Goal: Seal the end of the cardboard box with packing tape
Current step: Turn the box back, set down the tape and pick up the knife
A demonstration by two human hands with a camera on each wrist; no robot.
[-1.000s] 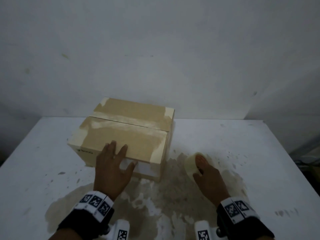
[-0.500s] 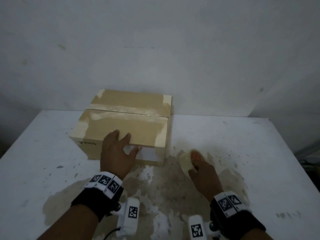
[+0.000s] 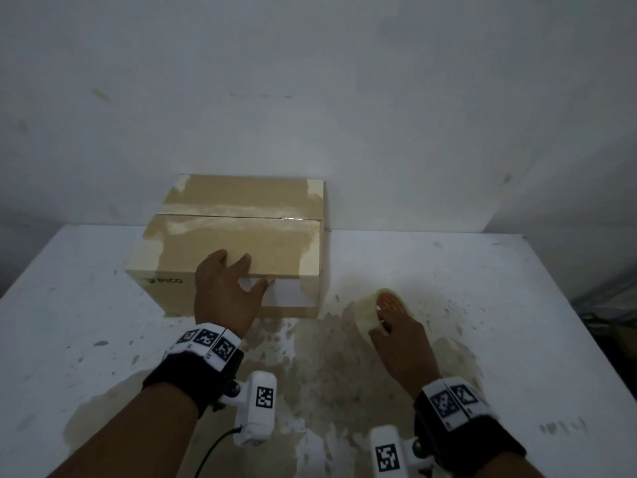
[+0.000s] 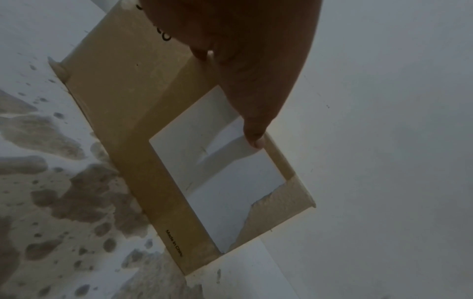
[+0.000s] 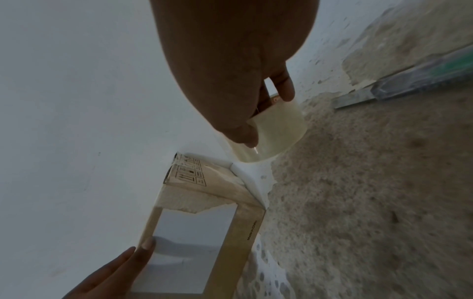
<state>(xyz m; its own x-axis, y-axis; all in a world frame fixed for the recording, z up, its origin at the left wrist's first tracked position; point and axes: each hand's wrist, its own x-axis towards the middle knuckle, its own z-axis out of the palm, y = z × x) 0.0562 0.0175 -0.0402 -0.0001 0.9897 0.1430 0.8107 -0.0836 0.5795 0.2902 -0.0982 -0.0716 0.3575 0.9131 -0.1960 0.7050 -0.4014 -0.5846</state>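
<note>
Cardboard box [image 3: 238, 250] under the left hand [image 3: 225, 294], grip spread flat; right hand [image 3: 401, 334] grip pinching the tape roll [image 3: 374, 310].

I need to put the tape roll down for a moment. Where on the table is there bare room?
Free: the table right of the tape roll, out to the right edge, and the strip left of the cardboard box. Crowded: near the box front, with the left hand there and the right hand beside it.
</note>
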